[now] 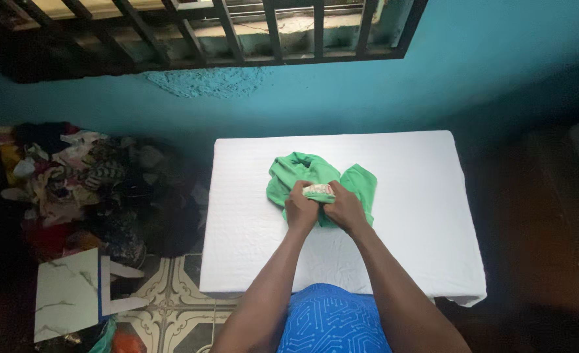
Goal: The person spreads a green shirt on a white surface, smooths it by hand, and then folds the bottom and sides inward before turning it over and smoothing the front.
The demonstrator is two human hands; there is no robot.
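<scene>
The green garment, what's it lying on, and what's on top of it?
The green garment lies on a white-covered table. Both hands, left and right, press on its near part, hiding the cloth beneath them.

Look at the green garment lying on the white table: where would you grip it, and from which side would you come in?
Grip the green garment at its near, waistband-like edge, coming from the table's near side. That edge is bunched and raised, so fingers can likely pinch it; the far part lies crumpled and spread. Left hand and right hand already pinch it there, side by side.
</scene>
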